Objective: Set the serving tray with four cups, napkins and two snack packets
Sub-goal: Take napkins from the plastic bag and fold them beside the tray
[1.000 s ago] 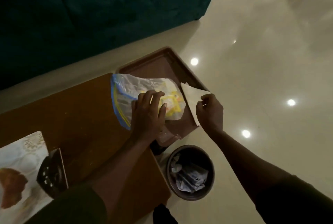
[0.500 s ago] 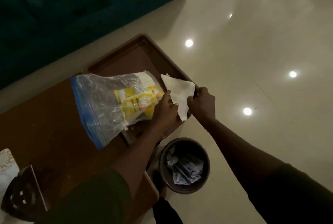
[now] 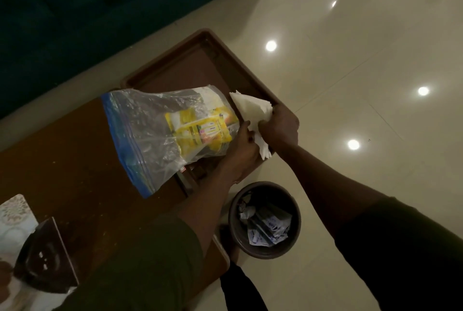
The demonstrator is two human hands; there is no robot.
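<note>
A brown serving tray (image 3: 200, 45) rests at the far end of the wooden table (image 3: 62, 160), overhanging its edge. My left hand (image 3: 243, 150) grips the bottom end of a clear zip bag (image 3: 140, 135) with a blue seal, lifted and tilted over the tray's near part. Yellow snack packets (image 3: 200, 130) show through the plastic. My right hand (image 3: 280, 128) is closed on a white napkin (image 3: 250, 108) at the tray's right rim, right beside my left hand. No cups are visible.
A round dark waste bin (image 3: 265, 220) holding crumpled wrappers stands on the glossy tiled floor below the tray. A dark green sofa (image 3: 100, 10) runs along the far side. A patterned mat and a dark stand (image 3: 42, 260) sit at the table's near left corner.
My left hand slid from the top of the bag to its bottom end and tipped it up. The right hand drew the napkin closer and bunched it.
</note>
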